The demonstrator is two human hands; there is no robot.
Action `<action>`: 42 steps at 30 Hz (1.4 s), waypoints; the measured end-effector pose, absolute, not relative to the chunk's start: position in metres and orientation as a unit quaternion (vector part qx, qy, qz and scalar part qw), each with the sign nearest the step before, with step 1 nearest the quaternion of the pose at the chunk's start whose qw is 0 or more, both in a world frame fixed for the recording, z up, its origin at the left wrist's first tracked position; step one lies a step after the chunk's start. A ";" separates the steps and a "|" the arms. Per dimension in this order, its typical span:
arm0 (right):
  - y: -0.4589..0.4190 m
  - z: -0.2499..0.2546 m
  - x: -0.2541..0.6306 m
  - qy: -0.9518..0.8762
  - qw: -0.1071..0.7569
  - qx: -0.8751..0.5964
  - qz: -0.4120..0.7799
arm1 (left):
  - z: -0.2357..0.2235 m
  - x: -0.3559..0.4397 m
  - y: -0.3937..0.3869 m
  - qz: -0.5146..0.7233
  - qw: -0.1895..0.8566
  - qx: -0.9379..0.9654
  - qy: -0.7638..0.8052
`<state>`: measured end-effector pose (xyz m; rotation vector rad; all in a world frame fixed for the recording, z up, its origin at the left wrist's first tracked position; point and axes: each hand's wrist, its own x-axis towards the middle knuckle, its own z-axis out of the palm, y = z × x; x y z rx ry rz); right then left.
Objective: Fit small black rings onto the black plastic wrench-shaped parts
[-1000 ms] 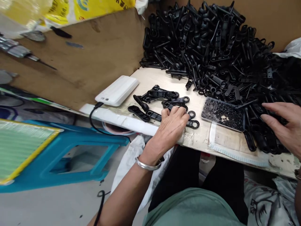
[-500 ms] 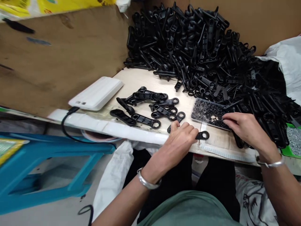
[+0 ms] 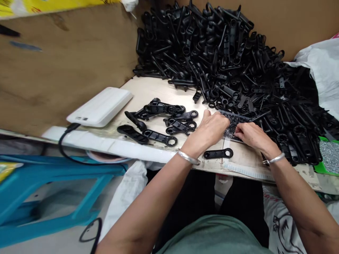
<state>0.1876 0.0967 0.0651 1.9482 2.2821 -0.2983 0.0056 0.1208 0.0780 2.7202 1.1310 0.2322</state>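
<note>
A shallow clear plastic box (image 3: 230,133) of small dark parts lies near the table's front edge, partly covered by my hands. My left hand (image 3: 213,126) is at the box's left side, its fingers curled inward; the fingertips are hidden, and I cannot tell what they hold. Over the box's right part, my right hand (image 3: 253,135) has thumb and fingers pinched together; anything between them is too small to make out. In front of the box lies one black plastic arm (image 3: 218,153) with a ring at its end. Several more black arms (image 3: 160,137) lie to the left.
A large heap of black plastic parts (image 3: 212,49) rises at the back and right. A white power bank (image 3: 99,107) with a black cable lies at left. A green tray (image 3: 327,155) of small metal pieces sits at far right. A blue stool (image 3: 53,197) stands below.
My left hand has moved from the black arm at the front edge up to the box's left side. My right hand has shifted left over the box. The view has shifted slightly.
</note>
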 end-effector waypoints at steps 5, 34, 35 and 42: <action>0.095 0.065 0.190 0.752 0.020 0.643 -0.142 | 0.076 0.023 0.132 0.000 0.132 0.930 0.343; 0.037 0.053 0.189 0.517 -0.432 0.626 -0.393 | 0.064 0.021 0.128 0.043 0.097 0.923 0.370; 0.035 0.052 0.190 0.518 -0.429 0.627 -0.393 | 0.062 0.022 0.128 0.045 0.092 0.926 0.365; 0.030 0.043 0.194 0.520 -0.436 0.629 -0.381 | 0.043 0.017 0.129 0.070 0.051 0.935 0.344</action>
